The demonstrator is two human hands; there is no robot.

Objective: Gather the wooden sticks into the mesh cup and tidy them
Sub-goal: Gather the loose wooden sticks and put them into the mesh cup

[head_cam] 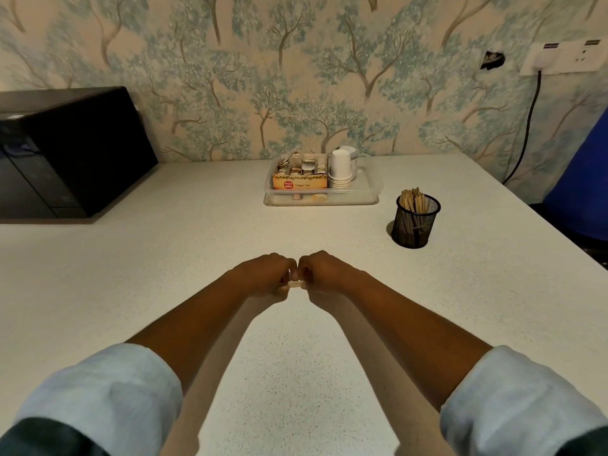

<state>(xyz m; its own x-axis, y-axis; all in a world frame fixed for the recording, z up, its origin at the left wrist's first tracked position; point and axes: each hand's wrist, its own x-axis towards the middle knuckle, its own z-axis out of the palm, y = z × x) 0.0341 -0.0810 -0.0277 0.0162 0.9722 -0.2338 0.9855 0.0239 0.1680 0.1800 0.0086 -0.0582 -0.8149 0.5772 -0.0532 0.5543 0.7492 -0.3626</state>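
Hands meet knuckle to knuckle over the desk (296, 373): the left hand (263, 278) and right hand (324, 274), fingers curled, pinch a small bundle of sticks (295, 284) between them, its ends hidden in each grip. Most of the job looks done, with many sticks already upright in the cup (415, 222), well apart to the right; this bundle is not yet in. Beyond lie a tray (368, 192) of paper cups, a black microwave (65, 153) and tree-patterned wallpaper (296, 77).
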